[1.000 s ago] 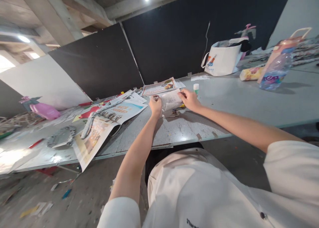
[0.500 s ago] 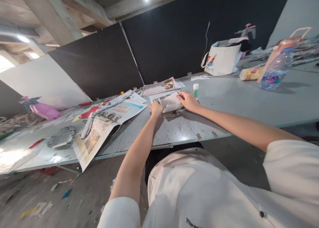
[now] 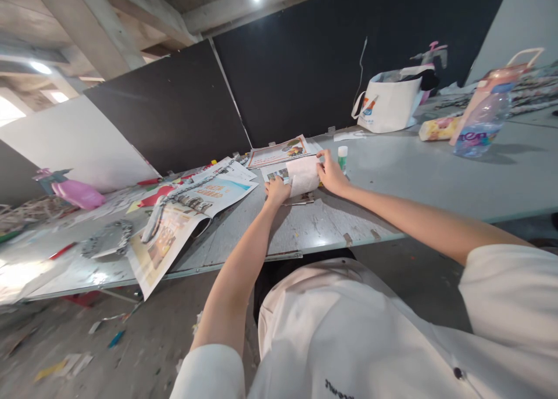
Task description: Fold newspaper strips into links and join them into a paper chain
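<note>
A printed sheet of paper (image 3: 304,175) lies on the table in front of me, part of it folded over so that a pale side faces up. My right hand (image 3: 332,175) grips the right edge of this fold between thumb and fingers. On the sheet's left part, over printed pictures, rests my left hand (image 3: 278,190) with its fingers stretched out. Small dark scraps (image 3: 301,199) show under the near edge. Just behind my right hand stands a glue stick (image 3: 342,159) with a white cap and green label.
Printed sheets (image 3: 283,151) lie behind; a newspaper (image 3: 204,194) hangs over the front edge at left. Further left are a braided ring (image 3: 107,238) and pink spray bottle (image 3: 78,194). A white bag (image 3: 387,103), water bottle (image 3: 482,125) and pink tumbler (image 3: 483,88) stand right.
The paper's fold has flattened and spread up, showing more of its pale side. My right hand has lifted slightly at the fingertips; my left fingers have spread onto the printed part.
</note>
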Demonstrator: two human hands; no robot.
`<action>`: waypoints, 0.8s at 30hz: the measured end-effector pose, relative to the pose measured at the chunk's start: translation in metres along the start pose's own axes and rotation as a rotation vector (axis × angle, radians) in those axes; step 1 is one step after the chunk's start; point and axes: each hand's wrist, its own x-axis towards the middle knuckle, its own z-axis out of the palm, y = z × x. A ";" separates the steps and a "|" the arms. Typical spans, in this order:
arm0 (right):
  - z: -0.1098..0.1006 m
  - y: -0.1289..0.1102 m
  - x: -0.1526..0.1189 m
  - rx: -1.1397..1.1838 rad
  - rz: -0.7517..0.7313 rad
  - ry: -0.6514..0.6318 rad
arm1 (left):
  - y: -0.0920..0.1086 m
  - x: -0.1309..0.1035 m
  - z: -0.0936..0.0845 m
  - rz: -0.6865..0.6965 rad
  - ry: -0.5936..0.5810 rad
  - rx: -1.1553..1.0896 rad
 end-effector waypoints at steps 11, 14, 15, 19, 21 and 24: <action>0.000 0.002 0.001 0.003 0.018 0.005 | 0.023 -0.018 -0.013 0.212 -0.165 0.450; 0.001 0.004 0.002 -0.019 0.014 -0.009 | 0.025 -0.017 -0.015 0.228 -0.169 0.419; 0.002 0.004 0.002 -0.020 0.012 -0.011 | 0.025 -0.017 -0.015 0.233 -0.167 0.404; 0.003 0.005 0.005 0.006 -0.013 -0.019 | 0.023 -0.015 -0.012 0.251 -0.110 0.339; 0.004 0.005 0.005 0.016 -0.009 -0.019 | 0.022 -0.014 -0.010 0.262 -0.082 0.305; 0.004 0.005 0.005 0.011 0.001 -0.012 | 0.020 -0.011 -0.005 0.282 -0.098 0.281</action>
